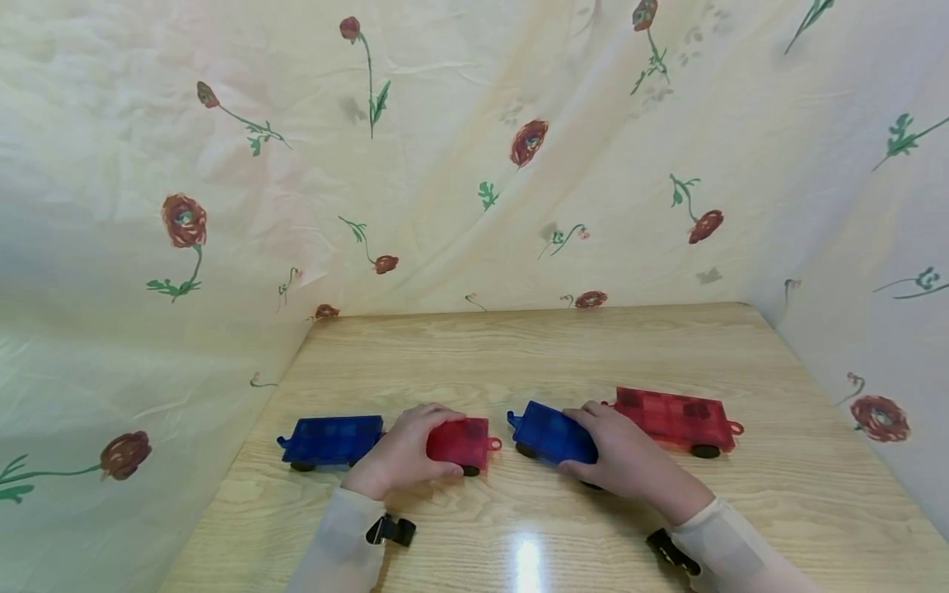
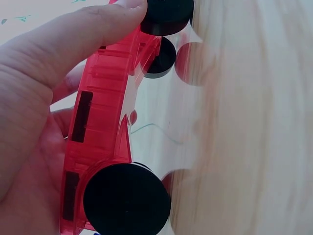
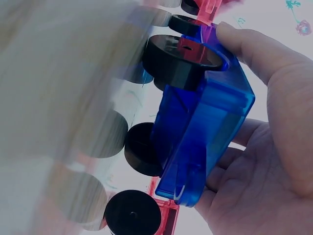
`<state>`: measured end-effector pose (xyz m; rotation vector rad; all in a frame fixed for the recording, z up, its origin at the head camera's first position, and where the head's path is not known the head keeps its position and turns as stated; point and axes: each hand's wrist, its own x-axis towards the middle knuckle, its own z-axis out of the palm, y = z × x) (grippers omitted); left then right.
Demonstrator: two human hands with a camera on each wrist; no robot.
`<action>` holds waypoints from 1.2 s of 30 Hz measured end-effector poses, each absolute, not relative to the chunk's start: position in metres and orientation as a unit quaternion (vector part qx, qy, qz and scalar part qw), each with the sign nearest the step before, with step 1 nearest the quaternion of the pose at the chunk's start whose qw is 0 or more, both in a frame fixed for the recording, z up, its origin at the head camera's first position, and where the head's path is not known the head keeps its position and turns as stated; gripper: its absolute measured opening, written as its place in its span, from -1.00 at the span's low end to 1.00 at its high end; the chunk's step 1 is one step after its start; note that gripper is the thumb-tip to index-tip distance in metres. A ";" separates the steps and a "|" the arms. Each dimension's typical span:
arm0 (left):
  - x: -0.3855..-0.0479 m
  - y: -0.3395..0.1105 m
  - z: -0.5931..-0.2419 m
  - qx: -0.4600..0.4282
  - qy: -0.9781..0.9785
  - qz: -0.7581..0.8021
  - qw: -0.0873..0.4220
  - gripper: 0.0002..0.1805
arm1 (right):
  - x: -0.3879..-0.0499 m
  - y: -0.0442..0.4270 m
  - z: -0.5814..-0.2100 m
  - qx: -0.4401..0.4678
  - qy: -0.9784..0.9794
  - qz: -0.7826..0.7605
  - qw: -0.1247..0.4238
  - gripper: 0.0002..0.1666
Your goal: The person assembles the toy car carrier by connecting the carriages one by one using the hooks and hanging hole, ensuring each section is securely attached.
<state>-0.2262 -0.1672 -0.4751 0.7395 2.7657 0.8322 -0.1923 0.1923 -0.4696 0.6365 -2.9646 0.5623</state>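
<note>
My left hand (image 1: 404, 449) grips a translucent red wagon (image 1: 461, 442) from above; its ring end points right. In the left wrist view the thumb lies along the red wagon (image 2: 100, 112), above its black wheels (image 2: 127, 199). My right hand (image 1: 630, 453) holds a blue wagon (image 1: 552, 434), set at an angle, its hook end pointing left toward the red wagon's ring, with a small gap between them. The right wrist view has the blue wagon (image 3: 203, 127) between thumb and fingers of the right hand (image 3: 274, 122).
Left of my left hand, another blue wagon (image 1: 334, 439) stands on the wooden table (image 1: 519, 346), its far end by the hand. Behind my right hand is a second red wagon (image 1: 678, 418) with a ring at its right end. Flowered cloth (image 1: 445, 165) hangs around the table.
</note>
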 end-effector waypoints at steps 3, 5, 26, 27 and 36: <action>-0.227 -0.168 -0.476 0.241 0.926 0.281 0.081 -0.14 | -0.192 0.192 -0.470 0.211 -0.959 0.186 0.028 -0.06; -0.228 -0.169 -0.476 0.236 0.926 0.284 0.082 -0.13 | -0.192 0.192 -0.470 0.214 -0.958 0.189 0.025 -0.06; -0.232 -0.183 -0.480 0.217 0.923 0.310 0.067 -0.15 | -0.191 0.190 -0.473 0.250 -0.945 0.209 0.031 -0.08; -0.232 -0.183 -0.480 0.216 0.923 0.311 0.067 -0.15 | -0.191 0.191 -0.473 0.250 -0.945 0.208 0.030 -0.08; -0.232 -0.185 -0.476 0.211 0.920 0.321 0.072 -0.15 | -0.192 0.190 -0.475 0.264 -0.942 0.207 0.030 -0.07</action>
